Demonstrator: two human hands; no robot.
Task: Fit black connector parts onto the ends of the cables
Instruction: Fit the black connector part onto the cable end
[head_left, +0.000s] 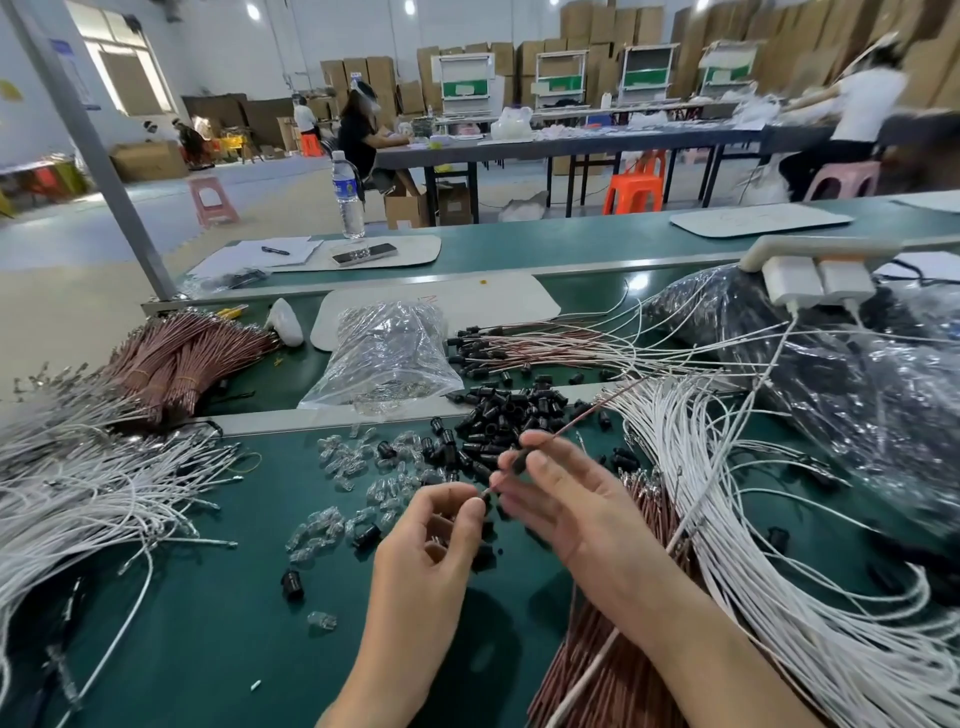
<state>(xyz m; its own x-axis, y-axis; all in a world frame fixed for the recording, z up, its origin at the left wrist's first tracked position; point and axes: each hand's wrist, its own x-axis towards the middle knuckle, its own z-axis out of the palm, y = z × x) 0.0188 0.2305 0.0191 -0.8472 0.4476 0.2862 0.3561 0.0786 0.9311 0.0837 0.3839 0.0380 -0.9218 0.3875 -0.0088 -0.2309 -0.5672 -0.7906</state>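
Observation:
My left hand is curled and pinches a small black connector part between thumb and fingertips. My right hand pinches a thin brown cable near its end, and the cable runs up and to the right. The cable's tip meets the connector between the two hands. Behind my hands, a heap of loose black connector parts lies on the green table. Small clear bulbs are scattered to the left of my hands.
White cables fan out on the right, over a bundle of brown cables. More white cables lie at the left. A clear plastic bag and finished cables with connectors lie behind. A black bag sits at the right.

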